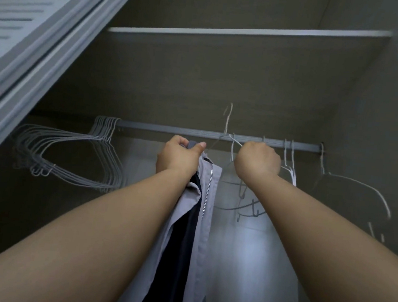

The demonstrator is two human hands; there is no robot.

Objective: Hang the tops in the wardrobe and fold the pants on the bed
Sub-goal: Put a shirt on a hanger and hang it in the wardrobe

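Clearly the hanging half of the task is in hand: both arms reach up into the wardrobe toward the rail [218, 135]. The left hand [179, 156] grips the top edge of a pale grey zip-up top [207, 199], thumb pinched over the bunched collar just below the rail, and the garment hangs down between the forearms with a dark lining or a second dark piece showing inside it. The right hand [258, 162] is curled into a fist around a white wire hanger [229, 124], whose hook stands above the rail and not on it; whether the hanger's shoulders already sit inside the top is hard to tell, since the wires blur together there.

A bundle of spare hangers [72, 154] is swung out at the rail's left end, a few more hang at the right [288, 158], and a darker hanger [358, 191] sits near the far right wall. A shelf [249, 31] runs above, and a louvred door [31, 15] frames the upper left.

My reading is that the next move calls for getting the hook down over the rail in the gap between the two hands, while the left hand keeps the collar up so the top does not slide off. After that, the grip on the cloth can be let go and the fall of the garment checked
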